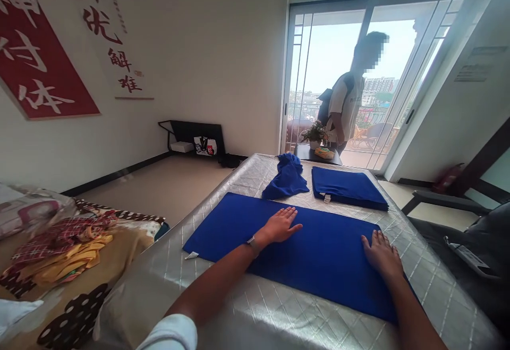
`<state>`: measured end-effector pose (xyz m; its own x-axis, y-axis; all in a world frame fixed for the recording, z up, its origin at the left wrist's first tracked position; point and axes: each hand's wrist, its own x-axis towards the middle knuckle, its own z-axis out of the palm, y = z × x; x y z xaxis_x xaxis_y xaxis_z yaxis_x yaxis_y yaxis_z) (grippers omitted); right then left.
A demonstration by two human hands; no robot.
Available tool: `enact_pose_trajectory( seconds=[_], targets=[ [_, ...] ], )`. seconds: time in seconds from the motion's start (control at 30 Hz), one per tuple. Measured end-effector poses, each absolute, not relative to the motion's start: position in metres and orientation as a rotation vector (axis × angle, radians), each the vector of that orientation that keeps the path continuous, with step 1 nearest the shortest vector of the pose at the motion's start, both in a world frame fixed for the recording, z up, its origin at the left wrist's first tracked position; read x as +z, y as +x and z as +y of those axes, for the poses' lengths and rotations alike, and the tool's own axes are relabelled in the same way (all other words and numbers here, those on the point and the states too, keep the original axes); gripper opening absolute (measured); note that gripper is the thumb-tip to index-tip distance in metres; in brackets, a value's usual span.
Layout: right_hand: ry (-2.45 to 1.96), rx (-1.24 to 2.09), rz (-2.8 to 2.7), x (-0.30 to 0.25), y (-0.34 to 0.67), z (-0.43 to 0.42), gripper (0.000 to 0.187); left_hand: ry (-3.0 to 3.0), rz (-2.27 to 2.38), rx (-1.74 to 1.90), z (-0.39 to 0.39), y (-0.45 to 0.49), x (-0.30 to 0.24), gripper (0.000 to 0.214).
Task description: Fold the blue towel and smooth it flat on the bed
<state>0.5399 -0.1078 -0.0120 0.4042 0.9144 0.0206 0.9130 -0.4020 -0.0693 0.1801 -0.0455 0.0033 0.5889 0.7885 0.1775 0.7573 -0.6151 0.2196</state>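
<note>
A blue cloth (319, 254) lies spread in a smooth, long rectangle on the silvery quilted mattress (287, 305). My left hand (280, 224) rests flat on its middle, fingers stretched out. Near the cloth's right edge my right hand (383, 252) lies flat too, with its fingers extended. Neither hand grips anything. A small white tag sticks out at the cloth's left corner. Just beyond it are a crumpled blue cloth (287, 177) and, to the right, a neatly folded blue cloth (348, 186) with a white label.
Beyond the mattress a person (346, 100) stands by the glass sliding door, near a small table with a potted plant (314, 133). To the left, clothes (71, 254) are heaped on another bed. A dark chair (470, 233) stands at the right.
</note>
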Motion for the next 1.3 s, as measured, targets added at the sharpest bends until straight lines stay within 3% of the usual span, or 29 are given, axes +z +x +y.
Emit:
enact_pose_trajectory(
  seconds=[0.17,0.7,0.97,1.13,1.3],
  targets=[
    [-2.598,0.027,-1.674,-0.011,0.539,-0.109,0.081,2.561,1.434,0.346,-0.023,0.178,-0.004,0.081],
    [-2.609,-0.021,-1.67,-0.019,0.544,-0.107,0.082,2.16,2.143,0.23,0.017,-0.031,-0.01,0.079],
    [-2.659,-0.094,-1.698,-0.012,0.543,-0.107,0.076,2.114,2.261,0.236,0.019,-0.045,-0.016,0.079],
    [-2.455,-0.256,-1.959,0.009,0.481,-0.098,0.064,2.107,2.272,0.225,0.019,-0.041,-0.017,0.08],
    [-2.03,0.067,-2.26,0.023,0.371,-0.077,0.065,2.116,2.273,0.256,0.02,-0.041,-0.019,0.079]
  ],
)
